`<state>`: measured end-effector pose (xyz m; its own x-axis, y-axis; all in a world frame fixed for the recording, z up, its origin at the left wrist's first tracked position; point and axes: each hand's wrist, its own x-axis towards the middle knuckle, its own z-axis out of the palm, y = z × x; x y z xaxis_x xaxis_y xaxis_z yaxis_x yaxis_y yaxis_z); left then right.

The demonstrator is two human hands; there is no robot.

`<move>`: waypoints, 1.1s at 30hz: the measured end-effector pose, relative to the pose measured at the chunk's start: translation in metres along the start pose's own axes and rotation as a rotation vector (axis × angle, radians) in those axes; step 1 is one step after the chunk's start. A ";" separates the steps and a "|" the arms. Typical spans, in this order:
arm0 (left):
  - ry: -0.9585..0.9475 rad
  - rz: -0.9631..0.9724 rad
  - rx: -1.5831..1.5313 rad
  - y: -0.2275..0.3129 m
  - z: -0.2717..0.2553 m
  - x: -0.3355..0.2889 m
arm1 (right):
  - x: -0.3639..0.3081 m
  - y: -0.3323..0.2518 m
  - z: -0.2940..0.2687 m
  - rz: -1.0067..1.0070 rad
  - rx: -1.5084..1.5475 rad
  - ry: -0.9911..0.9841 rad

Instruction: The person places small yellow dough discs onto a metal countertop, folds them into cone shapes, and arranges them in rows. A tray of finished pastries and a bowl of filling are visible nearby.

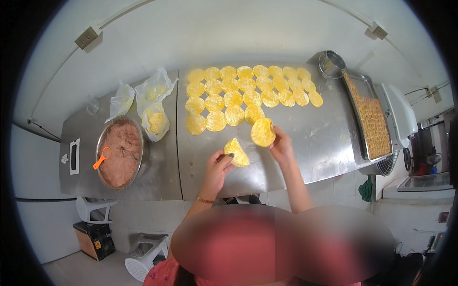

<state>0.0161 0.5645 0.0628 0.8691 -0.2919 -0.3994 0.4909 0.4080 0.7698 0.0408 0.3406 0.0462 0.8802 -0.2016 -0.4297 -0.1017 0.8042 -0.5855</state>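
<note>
My left hand (218, 169) is closed on a yellow tortilla (236, 151) that looks folded or bent, with one straight edge; whether it is a single piece or several, I cannot tell. To its right, my right hand (281, 144) grips a round yellow tortilla (262, 132) by its right edge, fingers partly hidden behind it. Both hands are above the near part of the steel table (305, 143). Just beyond them, rows of thin round yellow tortillas (234, 99) lie flat on the steel, the front row shorter than the others.
Left of the table seam, a big metal bowl (144, 151) holds pinkish-brown paste with an orange-handled tool (101, 158). Plastic bags (151, 95) with yellow rounds lie behind it. At right are a metal pot (332, 64) and a tray (369, 153) of small brown pieces.
</note>
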 end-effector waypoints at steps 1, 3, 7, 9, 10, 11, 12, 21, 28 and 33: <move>0.008 0.006 0.003 0.001 -0.004 -0.001 | 0.020 -0.009 -0.010 -0.035 -0.076 0.007; 0.038 0.018 0.010 0.003 -0.014 -0.006 | 0.060 -0.028 -0.026 -0.134 -0.314 0.102; 0.062 0.018 0.024 0.004 -0.029 -0.009 | 0.097 -0.023 -0.070 -0.888 -1.290 0.512; 0.093 0.015 -0.011 0.005 -0.038 -0.015 | 0.084 -0.003 -0.064 -0.882 -1.610 0.326; 0.089 0.018 -0.020 0.005 -0.039 -0.017 | 0.075 0.003 -0.064 -0.873 -1.771 0.233; 0.084 0.020 -0.028 0.006 -0.039 -0.019 | 0.072 0.007 -0.067 -0.883 -1.794 0.229; 0.079 0.022 -0.035 0.006 -0.039 -0.020 | 0.072 0.011 -0.070 -0.893 -1.818 0.226; 0.020 0.010 -0.068 0.006 -0.036 -0.019 | 0.086 -0.004 -0.085 -0.921 -1.886 0.276; -0.008 0.014 -0.062 0.008 -0.029 -0.017 | 0.089 -0.010 -0.084 -0.832 -1.911 0.277; -0.014 -0.019 -0.035 0.015 -0.009 -0.018 | 0.074 -0.020 -0.074 -0.907 -1.726 0.248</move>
<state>0.0086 0.5841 0.0770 0.8588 -0.3116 -0.4067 0.5092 0.4320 0.7444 0.0733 0.2679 -0.0244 0.8662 -0.3551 0.3515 -0.1364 -0.8448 -0.5175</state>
